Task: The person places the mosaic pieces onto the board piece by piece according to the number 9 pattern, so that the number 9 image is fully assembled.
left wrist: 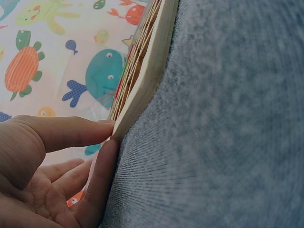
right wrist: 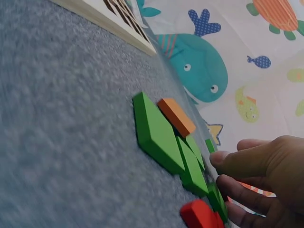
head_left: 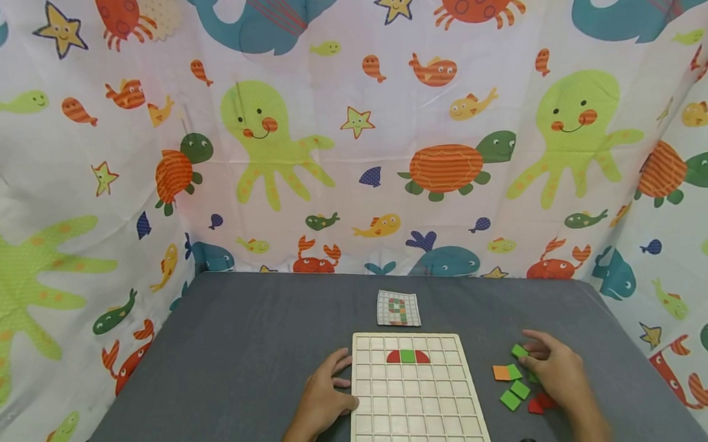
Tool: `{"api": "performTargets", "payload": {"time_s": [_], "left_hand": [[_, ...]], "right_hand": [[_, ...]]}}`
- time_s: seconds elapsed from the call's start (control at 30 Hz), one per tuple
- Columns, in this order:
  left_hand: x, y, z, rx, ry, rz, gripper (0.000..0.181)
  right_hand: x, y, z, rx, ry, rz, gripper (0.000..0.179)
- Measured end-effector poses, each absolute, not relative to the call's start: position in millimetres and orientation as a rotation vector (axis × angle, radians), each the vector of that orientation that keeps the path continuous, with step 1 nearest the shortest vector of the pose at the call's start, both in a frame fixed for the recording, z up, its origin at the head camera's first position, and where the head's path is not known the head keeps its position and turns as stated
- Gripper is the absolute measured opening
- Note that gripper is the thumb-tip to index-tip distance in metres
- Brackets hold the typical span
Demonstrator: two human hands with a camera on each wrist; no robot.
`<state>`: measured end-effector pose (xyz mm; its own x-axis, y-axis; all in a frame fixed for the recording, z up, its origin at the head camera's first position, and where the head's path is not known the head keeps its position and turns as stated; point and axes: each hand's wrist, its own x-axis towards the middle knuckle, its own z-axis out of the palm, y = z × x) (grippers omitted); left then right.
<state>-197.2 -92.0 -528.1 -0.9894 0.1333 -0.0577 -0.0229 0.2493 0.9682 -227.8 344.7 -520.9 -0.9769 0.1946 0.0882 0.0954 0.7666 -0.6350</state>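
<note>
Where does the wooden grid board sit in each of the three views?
Head: wooden grid board, bottom, just right of centre.
Left wrist: board edge-on, slanting down from top middle.
Right wrist: board, top left, partly cut off.
Shared landmark: the sea-animal curtain.

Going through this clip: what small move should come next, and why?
Probably lift the farthest green tile at the right hand toward the board: the tile is within fingertip reach, the left hand pinches the board's edge, and only three pieces sit in it.
</note>
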Motion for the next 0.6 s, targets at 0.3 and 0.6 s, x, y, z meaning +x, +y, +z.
{"api": "performTargets", "payload": {"time_s": [0.3,0.6], "left_hand": [[-198.1,-92.8,-529.0,0.106,2.381,1.843,0.098],[-198.1,-93.1,-528.3,0.111,2.38,1.842,0.098]], "right_hand": [[-229.0,325.6,-513.8,-0.182,-2.788,1.001,0.054],[-233.5,296.5,-506.8,-0.092,-2.786,1.014,0.053]]}}
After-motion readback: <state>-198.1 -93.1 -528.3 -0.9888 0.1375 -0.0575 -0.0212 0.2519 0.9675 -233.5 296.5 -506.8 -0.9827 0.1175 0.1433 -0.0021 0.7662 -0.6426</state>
